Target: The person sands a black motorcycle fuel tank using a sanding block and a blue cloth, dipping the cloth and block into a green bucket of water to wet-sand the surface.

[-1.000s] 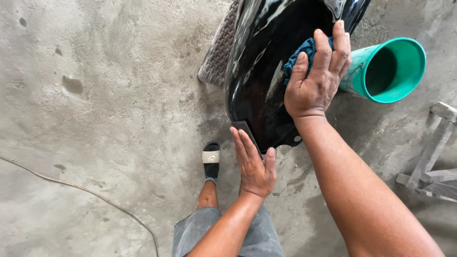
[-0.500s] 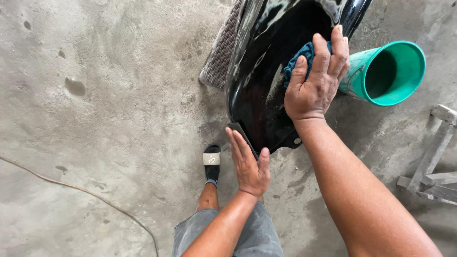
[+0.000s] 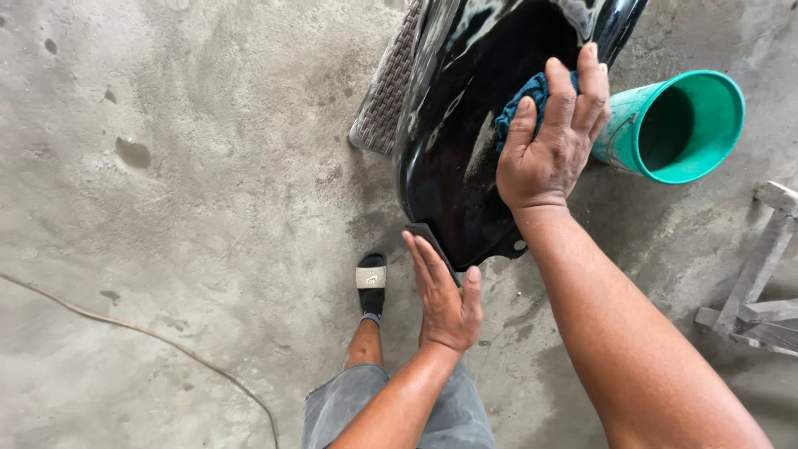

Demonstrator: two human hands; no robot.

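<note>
Under your right hand (image 3: 553, 145) there's a dark blue cloth (image 3: 525, 101), pressed on a glossy black panel (image 3: 465, 141) streaked with pale, whitish reflections. Beside it, a teal-green bucket (image 3: 682, 125), darker green inside. Your left hand (image 3: 445, 299) meets the panel's black lower edge. Your sandal (image 3: 371, 283) is black with a beige strap band, your shorts (image 3: 391, 411) faded grey denim. A grey-brown woven mat (image 3: 386, 91) shows a fine grid pattern. The floor (image 3: 183, 191) is mottled grey concrete with darker blotches, crossed by a thin tan cord (image 3: 150, 337).
</note>
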